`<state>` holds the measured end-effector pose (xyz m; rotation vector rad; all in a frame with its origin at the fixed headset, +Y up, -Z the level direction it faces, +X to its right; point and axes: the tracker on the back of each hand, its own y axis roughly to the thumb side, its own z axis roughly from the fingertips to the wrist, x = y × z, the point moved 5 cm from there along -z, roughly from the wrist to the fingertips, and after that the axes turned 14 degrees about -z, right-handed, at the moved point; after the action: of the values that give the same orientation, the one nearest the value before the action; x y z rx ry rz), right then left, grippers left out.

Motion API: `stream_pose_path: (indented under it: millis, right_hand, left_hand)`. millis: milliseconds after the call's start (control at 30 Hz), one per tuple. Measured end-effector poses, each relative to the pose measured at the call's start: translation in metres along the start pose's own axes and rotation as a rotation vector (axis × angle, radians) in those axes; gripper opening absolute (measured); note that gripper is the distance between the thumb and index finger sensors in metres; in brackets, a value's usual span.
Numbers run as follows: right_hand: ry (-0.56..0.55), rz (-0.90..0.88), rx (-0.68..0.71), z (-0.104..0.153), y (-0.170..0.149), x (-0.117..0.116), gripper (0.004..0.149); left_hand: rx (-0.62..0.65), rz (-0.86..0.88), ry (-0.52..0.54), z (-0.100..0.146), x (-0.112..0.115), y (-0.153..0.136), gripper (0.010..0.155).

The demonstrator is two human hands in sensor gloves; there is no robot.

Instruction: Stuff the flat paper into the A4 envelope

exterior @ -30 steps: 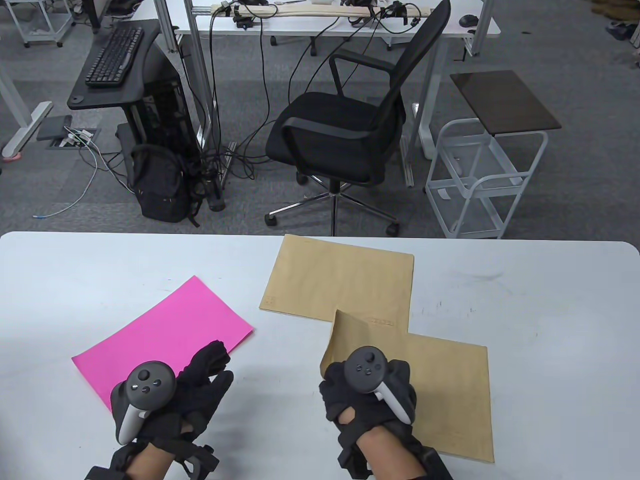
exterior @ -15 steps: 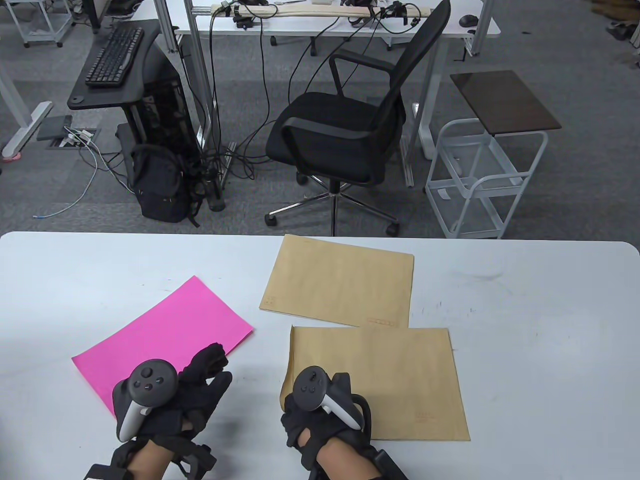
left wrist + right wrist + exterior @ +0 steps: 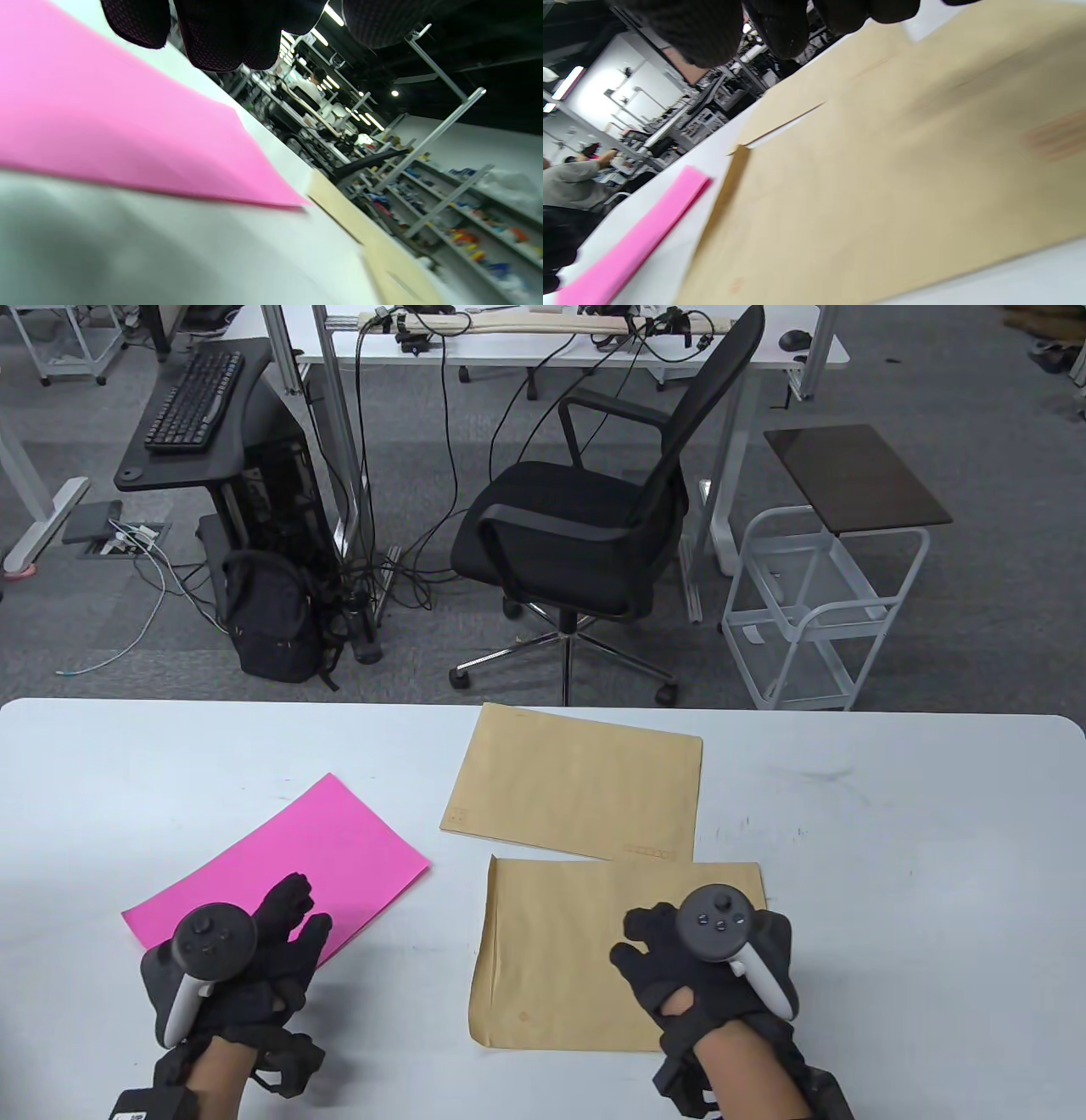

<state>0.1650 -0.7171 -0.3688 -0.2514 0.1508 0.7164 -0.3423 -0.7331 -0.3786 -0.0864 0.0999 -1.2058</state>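
Note:
A pink sheet of paper (image 3: 280,865) lies flat at the table's left. Two tan A4 envelopes lie flat in the middle: a near one (image 3: 551,959) and a far one (image 3: 577,785). My left hand (image 3: 297,912) is over the pink sheet's near edge with fingers extended; in the left wrist view the fingers (image 3: 220,38) hang just above the sheet (image 3: 106,127) and grip nothing. My right hand (image 3: 645,937) is over the near envelope's right part; its fingers (image 3: 780,29) hang over the envelope (image 3: 882,190) and hold nothing.
The white table (image 3: 916,899) stretches to the right of the envelopes. An office chair (image 3: 585,526) and a white cart (image 3: 823,611) stand beyond the far edge. In the right wrist view the far envelope (image 3: 818,93) and pink sheet (image 3: 636,245) lie past the near envelope.
My right hand pulled the near envelope left and laid it flat, then let go of its left corner and moved to its right part. My left hand moved left onto the pink sheet.

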Motion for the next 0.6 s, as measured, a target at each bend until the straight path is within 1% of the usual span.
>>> stream_pose_path:
  millis: [67, 167, 233, 300, 333, 400, 467, 500, 533, 567, 600]
  right_hand:
    - [-0.013, 0.034, -0.046, 0.001, -0.018, 0.01, 0.059]
    - [-0.042, 0.085, -0.105, -0.003, -0.044, 0.017, 0.061]
    - [-0.055, 0.118, -0.157, -0.009, -0.061, 0.013, 0.062]
    - [-0.012, 0.165, -0.226, -0.012, -0.074, 0.007, 0.064]
    - [0.004, 0.175, -0.239, -0.012, -0.076, 0.006, 0.065]
    - [-0.01, 0.197, -0.262, -0.013, -0.081, 0.003, 0.066]
    - [0.004, 0.214, -0.293, -0.013, -0.085, 0.0, 0.067]
    - [0.008, 0.222, -0.303, -0.014, -0.086, -0.002, 0.068]
    - [0.018, 0.236, -0.31, -0.015, -0.086, -0.004, 0.068]
    - [0.024, 0.248, -0.315, -0.016, -0.086, -0.006, 0.069]
    - [0.032, 0.264, -0.326, -0.017, -0.087, -0.008, 0.069]
  left_hand:
    - [-0.059, -0.085, 0.032, -0.002, -0.004, -0.013, 0.074]
    - [-0.152, -0.149, 0.033, -0.006, -0.001, -0.032, 0.075]
    - [-0.227, -0.207, 0.028, -0.008, 0.003, -0.045, 0.077]
    - [-0.297, -0.279, 0.008, -0.011, 0.008, -0.055, 0.078]
    - [-0.319, -0.3, -0.001, -0.011, 0.01, -0.058, 0.078]
    - [-0.388, -0.365, -0.022, -0.012, 0.015, -0.064, 0.079]
    - [-0.456, -0.432, -0.057, -0.012, 0.021, -0.069, 0.081]
    - [-0.515, -0.482, -0.087, -0.011, 0.024, -0.073, 0.082]
    - [-0.574, -0.527, -0.131, -0.01, 0.027, -0.077, 0.084]
    - [-0.606, -0.543, -0.167, -0.009, 0.029, -0.081, 0.087]
    - [-0.7, -0.562, -0.235, -0.005, 0.031, -0.087, 0.092]
